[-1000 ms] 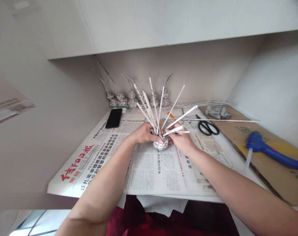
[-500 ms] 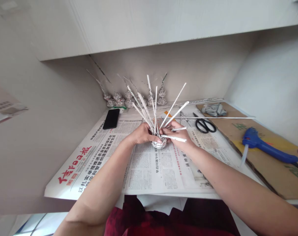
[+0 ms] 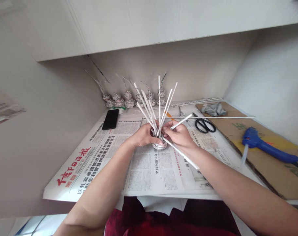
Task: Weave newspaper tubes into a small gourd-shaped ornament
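A small round basket woven from rolled newspaper (image 3: 159, 145) is held above the printed sheets, with several white paper sticks (image 3: 146, 102) fanning up and out of its rim. My left hand (image 3: 144, 135) is closed around its left side, the thumb lying across the front of the weave. On the right side, my right hand (image 3: 180, 135) pinches at the base of the sticks, thumb against fingers. One paper stick (image 3: 182, 154) slants down to the right over that hand's wrist. The fingertips behind the basket are partly hidden.
Newspaper (image 3: 144, 170) covers the table. Several woven gourd shapes (image 3: 129, 99) line the back wall beside a black phone (image 3: 111, 119). Black scissors (image 3: 205, 125), a blue glue gun (image 3: 267, 147) and a crumpled grey cloth or paper (image 3: 214, 109) lie at right, partly on cardboard (image 3: 259, 173).
The sticks on the right have shifted: one now stands closer to the upright bunch, and another has swung down over my right wrist. My left hand keeps its hold on the basket.
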The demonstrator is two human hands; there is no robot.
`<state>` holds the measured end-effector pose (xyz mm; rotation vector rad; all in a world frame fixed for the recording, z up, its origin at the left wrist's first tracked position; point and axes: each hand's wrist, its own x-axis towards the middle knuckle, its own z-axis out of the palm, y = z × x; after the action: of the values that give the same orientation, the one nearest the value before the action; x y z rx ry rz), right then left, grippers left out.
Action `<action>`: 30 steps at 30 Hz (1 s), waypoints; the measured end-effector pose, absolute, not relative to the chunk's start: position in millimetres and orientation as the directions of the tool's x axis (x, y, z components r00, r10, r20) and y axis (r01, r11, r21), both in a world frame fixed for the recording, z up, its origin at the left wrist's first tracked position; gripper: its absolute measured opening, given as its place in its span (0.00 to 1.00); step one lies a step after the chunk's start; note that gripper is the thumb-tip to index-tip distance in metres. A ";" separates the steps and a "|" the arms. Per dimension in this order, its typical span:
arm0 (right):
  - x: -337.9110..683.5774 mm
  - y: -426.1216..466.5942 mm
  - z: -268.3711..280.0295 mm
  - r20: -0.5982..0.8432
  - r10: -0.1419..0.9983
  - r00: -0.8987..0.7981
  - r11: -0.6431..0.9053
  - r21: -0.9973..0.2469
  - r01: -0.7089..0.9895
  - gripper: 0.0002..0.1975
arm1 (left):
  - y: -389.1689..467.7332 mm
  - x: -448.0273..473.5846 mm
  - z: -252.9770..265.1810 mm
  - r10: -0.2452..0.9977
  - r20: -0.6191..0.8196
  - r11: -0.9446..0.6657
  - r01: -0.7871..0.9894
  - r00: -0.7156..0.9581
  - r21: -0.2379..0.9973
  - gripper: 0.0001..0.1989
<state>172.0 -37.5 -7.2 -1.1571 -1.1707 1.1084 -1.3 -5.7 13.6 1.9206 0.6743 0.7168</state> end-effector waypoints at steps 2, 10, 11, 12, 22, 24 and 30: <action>170.8 -39.1 -7.0 0.138 0.989 0.056 0.140 -0.990 -0.023 0.08 | -5.0 -1.5 13.3 0.718 0.200 -0.396 0.156 0.667 0.905 0.29; 170.3 -42.8 -6.4 0.269 0.962 -0.052 0.270 -0.963 0.022 0.08 | -5.4 -1.0 16.9 0.697 0.157 -0.349 0.139 0.700 0.927 0.25; 170.3 -42.8 -6.4 0.278 0.959 -0.052 0.280 -0.960 0.019 0.08 | -5.2 -1.2 17.0 0.697 0.154 -0.349 0.143 0.700 0.926 0.25; 170.2 -42.8 -6.7 0.289 0.956 -0.054 0.290 -0.957 0.016 0.08 | -4.8 -1.5 16.5 0.700 0.159 -0.359 0.150 0.697 0.921 0.24; 171.9 -40.6 -12.3 0.315 0.945 -0.089 0.317 -0.949 0.003 0.08 | -0.5 -9.2 9.0 0.827 0.189 -0.461 0.444 0.530 0.768 0.26; 171.7 -41.2 -11.2 0.317 0.943 -0.101 0.319 -0.948 0.000 0.08 | -2.4 -8.0 11.1 0.825 0.146 -0.413 0.407 0.546 0.815 0.25; 170.2 -40.8 -12.4 0.300 0.948 -0.110 0.296 -0.954 -0.050 0.07 | -5.8 -4.5 16.7 0.708 0.050 -0.179 0.110 0.705 0.978 0.27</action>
<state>170.2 -40.8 -12.4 -0.9017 -1.3972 1.0782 -4.5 -5.8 16.7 1.6926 0.6628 0.6089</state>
